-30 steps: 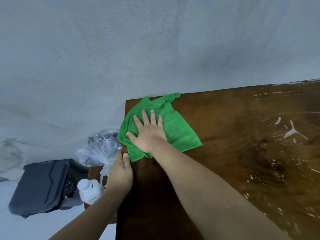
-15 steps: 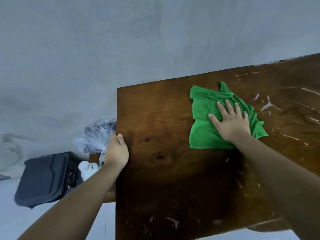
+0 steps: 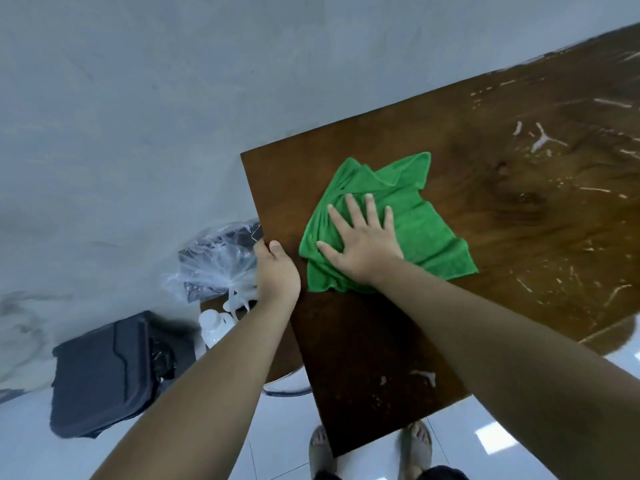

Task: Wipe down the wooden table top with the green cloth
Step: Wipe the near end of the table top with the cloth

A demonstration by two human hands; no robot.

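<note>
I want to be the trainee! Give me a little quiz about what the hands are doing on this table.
1. True or false: the right hand lies flat, fingers spread, on the crumpled green cloth.
2. Pick one: the left hand grips A) the side edge of the brown wooden table top, B) the cloth, C) nothing at all.
3. Fill the gap: the Y-shaped pale streak on the wood lies to the ___ of the cloth.
Key: 1 true; 2 A; 3 right.
</note>
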